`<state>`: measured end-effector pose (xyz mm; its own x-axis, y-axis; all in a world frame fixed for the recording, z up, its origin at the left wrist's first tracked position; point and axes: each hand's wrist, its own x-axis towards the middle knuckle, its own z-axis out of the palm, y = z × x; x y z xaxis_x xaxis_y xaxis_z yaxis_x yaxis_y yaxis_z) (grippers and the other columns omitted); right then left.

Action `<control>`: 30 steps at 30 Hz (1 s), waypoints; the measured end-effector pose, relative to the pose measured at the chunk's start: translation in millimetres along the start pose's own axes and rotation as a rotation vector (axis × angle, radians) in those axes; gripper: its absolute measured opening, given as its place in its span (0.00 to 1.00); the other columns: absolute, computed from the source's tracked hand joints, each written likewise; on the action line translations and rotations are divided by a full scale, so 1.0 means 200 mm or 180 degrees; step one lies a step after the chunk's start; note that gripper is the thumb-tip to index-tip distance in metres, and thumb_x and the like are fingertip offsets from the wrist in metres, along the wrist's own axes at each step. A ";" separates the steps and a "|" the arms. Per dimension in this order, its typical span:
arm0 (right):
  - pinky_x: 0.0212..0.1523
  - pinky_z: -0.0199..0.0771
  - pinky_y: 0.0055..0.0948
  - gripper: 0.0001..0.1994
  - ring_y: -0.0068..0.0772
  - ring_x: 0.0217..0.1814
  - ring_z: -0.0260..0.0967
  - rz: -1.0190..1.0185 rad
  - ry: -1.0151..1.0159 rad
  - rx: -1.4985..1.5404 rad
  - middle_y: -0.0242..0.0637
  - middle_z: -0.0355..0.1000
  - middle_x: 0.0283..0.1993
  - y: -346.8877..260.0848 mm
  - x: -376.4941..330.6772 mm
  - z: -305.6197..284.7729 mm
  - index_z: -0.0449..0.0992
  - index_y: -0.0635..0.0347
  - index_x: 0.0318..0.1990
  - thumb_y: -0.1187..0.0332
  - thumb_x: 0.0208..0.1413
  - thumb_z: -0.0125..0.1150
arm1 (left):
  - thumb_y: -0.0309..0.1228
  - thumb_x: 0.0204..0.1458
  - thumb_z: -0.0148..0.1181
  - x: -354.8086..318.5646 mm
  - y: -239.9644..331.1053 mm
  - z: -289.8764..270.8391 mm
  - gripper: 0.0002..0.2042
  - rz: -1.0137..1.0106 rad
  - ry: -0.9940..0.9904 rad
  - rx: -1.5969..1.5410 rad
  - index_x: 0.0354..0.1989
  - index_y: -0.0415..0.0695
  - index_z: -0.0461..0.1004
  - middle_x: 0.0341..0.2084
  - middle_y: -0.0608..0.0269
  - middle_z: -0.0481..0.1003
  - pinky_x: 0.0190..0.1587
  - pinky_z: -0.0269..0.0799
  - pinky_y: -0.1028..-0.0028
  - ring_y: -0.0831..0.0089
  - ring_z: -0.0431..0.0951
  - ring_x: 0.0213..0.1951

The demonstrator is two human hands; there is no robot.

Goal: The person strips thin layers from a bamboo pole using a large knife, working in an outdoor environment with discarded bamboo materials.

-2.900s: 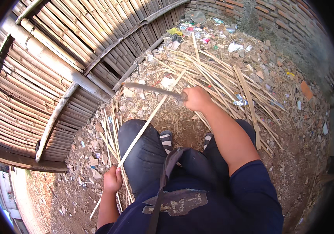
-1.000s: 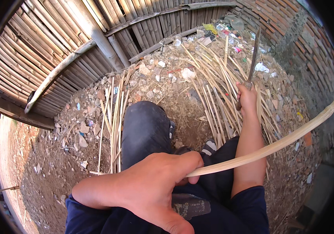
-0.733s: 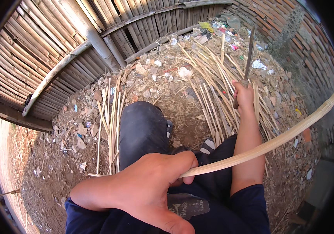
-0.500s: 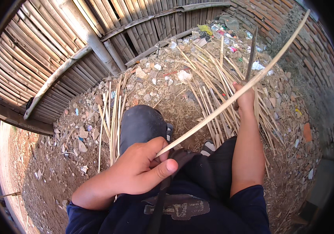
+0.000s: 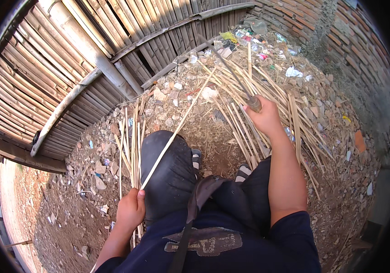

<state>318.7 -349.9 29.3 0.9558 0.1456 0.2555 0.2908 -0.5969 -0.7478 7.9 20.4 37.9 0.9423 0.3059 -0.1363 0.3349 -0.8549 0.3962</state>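
Observation:
My left hand [image 5: 131, 210] is closed around the lower end of a pale bamboo strip [image 5: 177, 129], near my left thigh. The strip slants up and away across my knee, its far end over the rubble. In my right hand [image 5: 266, 117] is the handle of a long-bladed machete [image 5: 229, 69], whose thin dark blade points away to the upper left. Beneath and beyond that hand lies a loose heap of bamboo strips [image 5: 267, 86]. A smaller bunch of strips [image 5: 135, 145] rests on the ground left of my left knee.
A bamboo-slat wall [image 5: 35, 77] with a thick post [image 5: 97, 54] stands at the left and back. To the right rises a brick wall [image 5: 354, 38]. Stones and litter [image 5: 249, 34] cover the ground. My sandalled feet [image 5: 243, 173] are planted between the strip piles.
My left hand has drawn down and left, and its strip now points to the far middle instead of the upper right. The machete has swung left, its tip toward the bamboo wall.

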 end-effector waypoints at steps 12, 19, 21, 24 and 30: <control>0.44 0.77 0.49 0.16 0.54 0.42 0.78 -0.0209 -0.1475 -0.1098 0.49 0.79 0.35 -0.11 -0.06 0.12 0.82 0.54 0.44 0.59 0.49 0.71 | 0.42 0.67 0.50 -0.06 -0.23 0.10 0.16 0.0348 0.0047 0.0318 0.32 0.43 0.68 0.20 0.41 0.75 0.28 0.71 0.44 0.36 0.77 0.25; 0.45 0.78 0.49 0.18 0.56 0.44 0.78 -0.0069 -0.1436 -0.1190 0.51 0.80 0.39 -0.11 -0.07 0.18 0.82 0.54 0.48 0.60 0.51 0.69 | 0.43 0.67 0.51 -0.02 -0.17 0.08 0.17 0.0386 0.0010 0.0368 0.31 0.43 0.67 0.19 0.42 0.74 0.27 0.71 0.46 0.37 0.77 0.24; 0.46 0.78 0.49 0.17 0.56 0.45 0.78 -0.0405 -0.1889 -0.1548 0.51 0.80 0.40 -0.24 -0.10 0.20 0.81 0.53 0.48 0.60 0.51 0.69 | 0.43 0.67 0.51 -0.02 -0.17 0.07 0.17 0.0372 0.0038 0.0422 0.31 0.43 0.67 0.18 0.43 0.74 0.27 0.71 0.46 0.38 0.77 0.24; 0.47 0.77 0.50 0.16 0.55 0.45 0.78 -0.0545 -0.2076 -0.1476 0.50 0.79 0.38 -0.29 -0.13 0.19 0.82 0.52 0.46 0.59 0.51 0.70 | 0.44 0.67 0.51 -0.02 -0.17 0.08 0.17 0.0346 0.0092 0.0477 0.31 0.43 0.67 0.18 0.43 0.74 0.27 0.71 0.47 0.39 0.77 0.24; 0.50 0.76 0.47 0.19 0.56 0.47 0.78 0.0265 -0.1609 -0.0723 0.51 0.79 0.39 -0.09 -0.01 0.13 0.80 0.63 0.46 0.59 0.52 0.70 | 0.44 0.67 0.51 -0.01 -0.19 0.15 0.17 0.0393 0.0158 0.0392 0.32 0.43 0.68 0.18 0.44 0.74 0.27 0.71 0.46 0.39 0.77 0.23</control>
<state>312.3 -319.6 26.1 0.8934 0.4174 -0.1662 0.2501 -0.7694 -0.5878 -7.3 39.8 -4.7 0.9759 0.2131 -0.0473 0.2175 -0.9312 0.2924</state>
